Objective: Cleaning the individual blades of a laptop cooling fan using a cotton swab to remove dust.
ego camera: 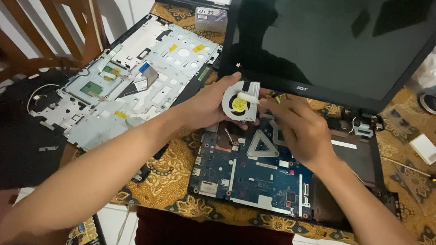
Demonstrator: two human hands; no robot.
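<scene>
My left hand (206, 105) grips the round cooling fan (239, 104), flat face toward me, above the blue motherboard (255, 177) near the counter's middle; my right hand (297, 127) pinches a pale brush (248, 98) lying across it.

Glossy laptop screen (338, 38), patterned cloth (170, 171)

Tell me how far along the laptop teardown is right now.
Done: the keyboard cover is off, lying underside up left of the laptop, so the blue motherboard is exposed. In hand: the left hand holds the cooling fan above the board; the right hand works at its edge. Left: the motherboard sits in the base.
</scene>
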